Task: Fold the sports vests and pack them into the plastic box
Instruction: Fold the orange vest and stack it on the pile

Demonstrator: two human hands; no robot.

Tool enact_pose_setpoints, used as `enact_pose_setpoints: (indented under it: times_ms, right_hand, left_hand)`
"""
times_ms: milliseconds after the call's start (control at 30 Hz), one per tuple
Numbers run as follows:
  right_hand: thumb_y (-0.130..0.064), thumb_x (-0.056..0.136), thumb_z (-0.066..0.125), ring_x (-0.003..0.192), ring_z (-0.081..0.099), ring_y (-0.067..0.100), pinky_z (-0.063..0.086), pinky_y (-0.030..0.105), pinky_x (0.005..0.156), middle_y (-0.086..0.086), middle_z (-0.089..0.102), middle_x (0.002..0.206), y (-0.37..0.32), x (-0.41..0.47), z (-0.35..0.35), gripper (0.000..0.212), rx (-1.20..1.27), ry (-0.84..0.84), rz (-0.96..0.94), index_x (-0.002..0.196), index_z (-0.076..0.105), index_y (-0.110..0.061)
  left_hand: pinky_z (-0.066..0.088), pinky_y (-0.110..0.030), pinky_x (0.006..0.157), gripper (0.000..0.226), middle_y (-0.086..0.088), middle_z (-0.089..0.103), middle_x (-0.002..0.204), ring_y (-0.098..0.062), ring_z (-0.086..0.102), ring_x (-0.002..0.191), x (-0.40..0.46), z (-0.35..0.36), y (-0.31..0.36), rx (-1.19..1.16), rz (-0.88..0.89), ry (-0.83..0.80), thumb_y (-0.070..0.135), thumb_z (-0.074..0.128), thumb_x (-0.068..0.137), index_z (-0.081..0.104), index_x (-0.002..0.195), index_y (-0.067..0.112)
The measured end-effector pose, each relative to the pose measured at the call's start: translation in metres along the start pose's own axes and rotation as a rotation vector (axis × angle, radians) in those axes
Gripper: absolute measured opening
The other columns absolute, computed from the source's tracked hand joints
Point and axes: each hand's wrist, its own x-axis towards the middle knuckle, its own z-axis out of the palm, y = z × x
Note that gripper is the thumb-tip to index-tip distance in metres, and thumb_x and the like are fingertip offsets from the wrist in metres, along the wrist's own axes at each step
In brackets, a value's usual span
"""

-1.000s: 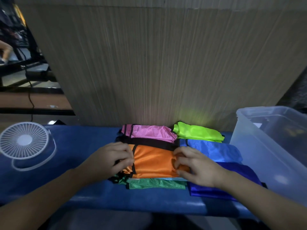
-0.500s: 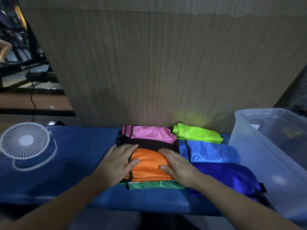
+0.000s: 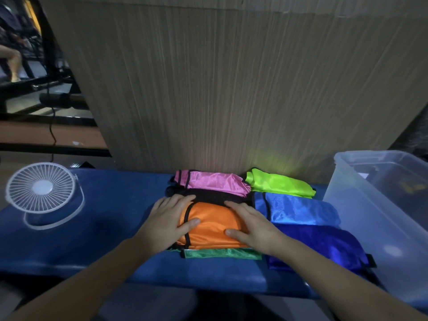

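A folded orange vest (image 3: 212,225) lies on top of a small stack, with a green vest (image 3: 222,253) and a black one (image 3: 215,196) showing under it. My left hand (image 3: 170,222) presses flat on the orange vest's left side, and my right hand (image 3: 251,225) presses flat on its right side. Folded pink (image 3: 213,185), lime (image 3: 280,183), light blue (image 3: 298,209) and dark blue (image 3: 319,244) vests lie around the stack. The clear plastic box (image 3: 361,205) stands at the right.
The blue table (image 3: 111,205) carries a white desk fan (image 3: 41,191) at the left. A tall wood-grain board (image 3: 231,89) stands right behind the vests. The table's front edge runs just below the stack.
Both hands have uncurled from the orange vest's sides and now lie flat on top of it. The vest looks a little narrower and more tightly folded.
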Motion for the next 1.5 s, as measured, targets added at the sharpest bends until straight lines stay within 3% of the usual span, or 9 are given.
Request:
enact_pose_setpoints:
  times_ms: [133,233,400,600,767,1000,1200,1333,1500]
  right_hand:
    - [-0.071,0.065,0.073,0.123,0.037,0.011,0.029,0.031,0.111,-0.010,0.038,0.134,-0.004,-0.004,-0.007,0.111,-0.218,-0.052,-0.078,0.154,0.015,-0.040]
    - [-0.071,0.057,0.076,0.123,0.033,0.011,0.026,0.030,0.110,-0.009,0.033,0.138,-0.004,-0.008,-0.006,0.124,-0.354,-0.060,-0.096,0.154,0.006,-0.040]
    - [-0.067,0.061,0.072,0.122,0.039,0.016,0.031,0.036,0.110,-0.007,0.038,0.135,-0.006,-0.011,-0.003,0.113,-0.417,0.035,-0.121,0.154,0.017,-0.033]
    - [-0.062,0.062,0.069,0.133,0.035,0.016,0.025,0.037,0.117,-0.002,0.039,0.144,-0.017,-0.014,0.001,0.107,-0.460,0.137,-0.312,0.152,0.027,-0.021]
    - [-0.054,0.068,0.067,0.113,0.046,0.019,0.040,0.033,0.099,-0.002,0.044,0.132,-0.027,-0.012,0.009,0.104,-0.530,0.054,-0.322,0.154,0.020,-0.022]
    - [-0.054,0.068,0.064,0.105,0.048,0.020,0.043,0.034,0.095,0.000,0.049,0.121,-0.032,-0.015,0.013,0.091,-0.569,0.026,-0.321,0.147,0.035,-0.019]
    - [-0.047,0.072,0.064,0.110,0.050,0.022,0.041,0.034,0.101,0.003,0.049,0.122,-0.040,-0.021,0.007,0.073,-0.504,-0.021,-0.348,0.134,0.043,-0.015]
    - [-0.037,0.075,0.068,0.103,0.057,0.022,0.041,0.031,0.096,0.002,0.060,0.113,-0.050,-0.032,-0.006,0.061,-0.393,-0.048,-0.278,0.128,0.041,-0.021]
    - [-0.028,0.074,0.067,0.111,0.056,0.020,0.043,0.030,0.091,-0.004,0.054,0.125,-0.057,-0.051,-0.024,0.073,-0.313,-0.050,-0.249,0.140,0.034,-0.028]
  left_hand:
    - [0.019,-0.028,0.113,0.099,0.018,0.041,0.126,0.000,0.033,0.118,0.008,-0.022,0.003,0.025,0.012,-0.076,0.093,0.035,0.065,0.039,0.146,0.036]
    - [0.029,-0.031,0.108,0.086,0.018,0.045,0.116,-0.003,0.042,0.113,0.008,-0.029,0.001,-0.028,-0.037,-0.159,0.090,0.042,0.059,0.053,0.128,0.040]
    - [0.043,-0.034,0.095,0.043,0.018,0.056,0.103,-0.003,0.051,0.100,-0.001,-0.032,0.003,-0.169,-0.096,-0.134,0.058,0.081,0.071,0.060,0.098,0.031]
    - [0.058,-0.030,0.070,0.038,0.004,0.070,0.090,-0.006,0.069,0.077,-0.010,-0.035,0.009,-0.371,-0.140,-0.181,0.038,0.087,0.073,0.057,0.090,0.023]
    - [0.059,-0.036,0.078,0.050,0.004,0.069,0.094,-0.009,0.069,0.084,-0.020,-0.031,0.007,-0.428,-0.216,-0.232,0.049,0.087,0.066,0.056,0.095,0.023]
    - [0.048,-0.012,0.071,0.040,0.014,0.071,0.095,0.004,0.067,0.085,-0.050,-0.021,0.012,-0.442,-0.285,-0.440,0.048,0.089,0.067,0.064,0.096,0.035]
    - [0.054,-0.021,0.068,0.041,0.003,0.076,0.088,-0.009,0.074,0.082,-0.065,-0.022,0.013,-0.778,-0.456,-0.287,0.025,0.091,0.069,0.066,0.102,0.016]
    - [0.058,-0.035,0.081,0.071,-0.004,0.077,0.100,-0.020,0.075,0.093,-0.071,-0.030,0.015,-0.965,-0.524,-0.297,0.040,0.096,0.054,0.065,0.112,0.012]
    - [0.055,-0.041,0.096,0.044,-0.009,0.074,0.115,-0.025,0.071,0.106,-0.072,-0.046,0.033,-1.117,-0.515,-0.395,0.025,0.077,0.083,0.063,0.123,0.011]
